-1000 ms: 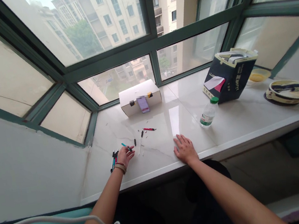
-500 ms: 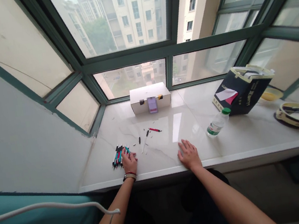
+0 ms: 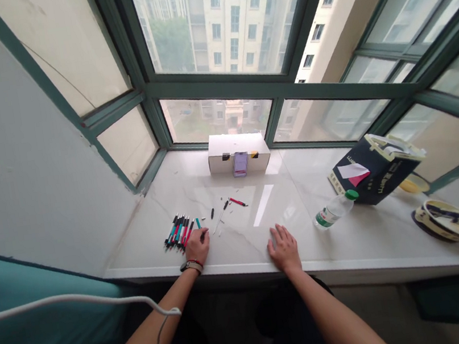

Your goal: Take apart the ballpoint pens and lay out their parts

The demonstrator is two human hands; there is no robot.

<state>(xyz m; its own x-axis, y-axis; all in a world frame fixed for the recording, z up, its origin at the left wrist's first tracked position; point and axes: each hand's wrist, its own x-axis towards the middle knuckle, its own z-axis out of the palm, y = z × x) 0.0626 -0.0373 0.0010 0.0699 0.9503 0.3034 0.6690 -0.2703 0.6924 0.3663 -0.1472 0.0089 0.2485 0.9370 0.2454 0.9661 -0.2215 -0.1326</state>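
Observation:
My left hand (image 3: 198, 248) rests on the counter, its fingers closed around a small black pen part (image 3: 203, 235), mostly hidden by them. Just beyond the fingertips lies a short teal pen barrel (image 3: 198, 223). Left of this hand is a row of pens (image 3: 177, 231) in black, teal, red and white, side by side. My right hand (image 3: 284, 247) lies palm down with fingers extended, holding nothing. Between the hands are scattered pen pieces: a black grip (image 3: 212, 213), a thin white refill (image 3: 219, 220), a black tip piece (image 3: 226, 204) and a red pen barrel (image 3: 238, 201).
A white box (image 3: 220, 166) with a purple case (image 3: 240, 164) before it stands by the window. To the right are a plastic bottle (image 3: 336, 210) with a green cap, a dark paper bag (image 3: 378, 172) and a cream-coloured basket (image 3: 424, 217). A white cable (image 3: 80, 299) crosses the lower left.
My left hand has drawn away from the teal barrel, which now lies apart on the counter, and its fingers have curled around the black part. The right hand stays flat; the view has tilted.

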